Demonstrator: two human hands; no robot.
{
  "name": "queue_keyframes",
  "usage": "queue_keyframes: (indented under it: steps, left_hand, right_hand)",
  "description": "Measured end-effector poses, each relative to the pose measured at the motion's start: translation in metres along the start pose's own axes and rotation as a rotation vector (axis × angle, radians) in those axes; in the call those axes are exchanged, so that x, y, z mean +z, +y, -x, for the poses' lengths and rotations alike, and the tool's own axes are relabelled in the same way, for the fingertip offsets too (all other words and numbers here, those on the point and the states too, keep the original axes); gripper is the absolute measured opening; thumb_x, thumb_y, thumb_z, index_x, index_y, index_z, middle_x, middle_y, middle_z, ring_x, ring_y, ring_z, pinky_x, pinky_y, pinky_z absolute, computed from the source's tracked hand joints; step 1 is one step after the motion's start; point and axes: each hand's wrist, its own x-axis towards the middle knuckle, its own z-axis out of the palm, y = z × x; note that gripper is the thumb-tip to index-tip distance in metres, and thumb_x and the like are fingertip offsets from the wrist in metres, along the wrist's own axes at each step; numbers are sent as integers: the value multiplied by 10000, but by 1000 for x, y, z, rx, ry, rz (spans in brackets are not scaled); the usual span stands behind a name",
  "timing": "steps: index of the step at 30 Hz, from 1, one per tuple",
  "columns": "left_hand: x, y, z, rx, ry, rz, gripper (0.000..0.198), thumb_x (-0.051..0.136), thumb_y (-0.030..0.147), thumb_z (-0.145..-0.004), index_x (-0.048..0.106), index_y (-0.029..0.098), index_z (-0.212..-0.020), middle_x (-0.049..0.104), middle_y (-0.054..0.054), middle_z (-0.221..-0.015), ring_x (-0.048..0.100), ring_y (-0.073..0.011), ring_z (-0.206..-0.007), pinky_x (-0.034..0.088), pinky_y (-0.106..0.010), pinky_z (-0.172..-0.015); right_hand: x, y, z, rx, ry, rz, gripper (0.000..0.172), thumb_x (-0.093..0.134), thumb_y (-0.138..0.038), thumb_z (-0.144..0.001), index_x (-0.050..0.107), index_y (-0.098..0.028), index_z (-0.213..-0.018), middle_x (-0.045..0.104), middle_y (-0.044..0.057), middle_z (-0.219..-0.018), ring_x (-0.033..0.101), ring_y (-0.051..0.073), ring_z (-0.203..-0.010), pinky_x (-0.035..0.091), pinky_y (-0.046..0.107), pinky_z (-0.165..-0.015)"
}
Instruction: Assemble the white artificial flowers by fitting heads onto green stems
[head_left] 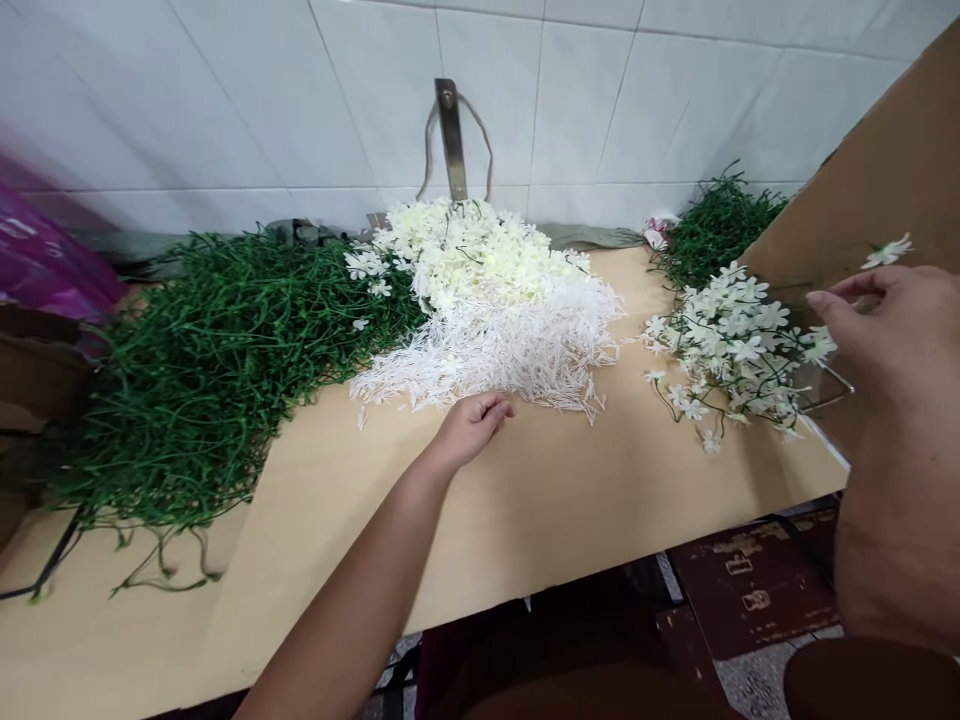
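Observation:
My left hand (476,425) is closed, thumb against curled fingers, at the near edge of a heap of thin white plastic pieces (525,350); anything pinched in it is too small to make out. On the right, my right hand (885,320) is raised with thumb and forefinger drawn together. A white artificial flower (889,252) shows just above its fingers, apparently held there, its stem mostly hidden. Below and left of that hand lies a pile of white artificial flowers on green stems (739,345). Loose cream petals (480,250) are heaped behind the white pieces.
A large mass of green plastic stems (217,360) covers the left of the tabletop (540,500). More green stems (720,225) sit at the back right by a cardboard sheet (862,170). A strap with a cord (451,140) stands against the tiled wall. A purple bag (52,255) is far left.

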Motion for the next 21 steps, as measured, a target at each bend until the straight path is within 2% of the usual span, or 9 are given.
queue_keyframes:
  steps: [2, 4, 6, 9, 11, 13, 17, 19, 21]
  left_hand:
    - [0, 1, 0, 7, -1, -4, 297, 453, 427, -805, 571, 158, -766, 377, 60, -501, 319, -58, -438, 254, -190, -433]
    - [-1, 2, 0, 14, -3, -6, 286, 453, 414, -807, 571, 157, -759, 370, 61, -494, 319, -59, -439, 251, -189, -433]
    - [-1, 2, 1, 22, -5, -8, 283, 461, 411, -803, 572, 156, -751, 367, 60, -492, 322, -61, -446, 251, -190, -437]
    - [-1, 2, 1, 25, -8, 3, 291, 468, 420, -803, 568, 152, -754, 368, 59, -503, 323, -61, -456, 253, -191, -443]
    - [0, 1, 0, 16, -6, 21, 304, 465, 430, -808, 567, 147, -764, 366, 58, -511, 320, -59, -457, 252, -191, -443]
    - [0, -1, 0, 8, -5, 31, 319, 462, 441, -812, 568, 144, -768, 366, 58, -514, 323, -58, -457, 256, -191, -444]
    - [0, -2, 0, 0, -13, 23, 321, 449, 432, -816, 577, 142, -765, 393, 54, -520, 345, -61, -452, 284, -196, -448]
    - [-1, -1, 0, 2, -11, 16, 310, 439, 412, -823, 581, 142, -766, 409, 49, -525, 355, -64, -457, 295, -197, -452]
    - [-2, 0, 0, 16, -9, -9, 293, 430, 380, -830, 589, 144, -761, 431, 40, -532, 379, -72, -480, 306, -196, -463]
  right_hand:
    - [9, 2, -11, -11, 79, 85, 466, 458, -624, -757, 545, -199, -584, 579, 128, -677, 567, 337, -984, 354, 539, -822]
    - [16, -14, -12, -32, 184, 56, 439, 467, -578, -774, 603, -179, -650, 637, 184, -790, 548, 352, -1051, 357, 537, -830]
    - [22, -47, -4, -179, 52, -51, 260, 492, -395, -816, 648, -190, -784, 645, 154, -763, 575, 303, -975, 389, 492, -849]
    - [41, -115, 14, -425, -138, -291, 105, 558, -247, -774, 620, -182, -719, 649, 118, -784, 576, 249, -846, 438, 414, -798]
    - [62, -164, 24, -592, -273, -396, 145, 533, -219, -805, 592, -176, -679, 638, 87, -763, 559, 211, -786, 432, 390, -801]
    - [84, -208, 31, -716, -357, -444, 167, 493, -186, -835, 594, -164, -704, 634, 90, -789, 539, 208, -815, 416, 381, -833]
    - [124, -275, 38, -762, -428, -349, 159, 490, -174, -849, 629, -101, -876, 616, 166, -944, 490, 261, -955, 385, 387, -836]
    - [138, -294, 40, -714, -445, -232, 187, 518, -158, -827, 625, -60, -945, 592, 213, -1007, 469, 295, -1001, 380, 396, -812]
    - [146, -301, 40, -690, -468, -175, 197, 518, -134, -815, 622, -45, -958, 585, 231, -1017, 464, 311, -1011, 379, 400, -798]
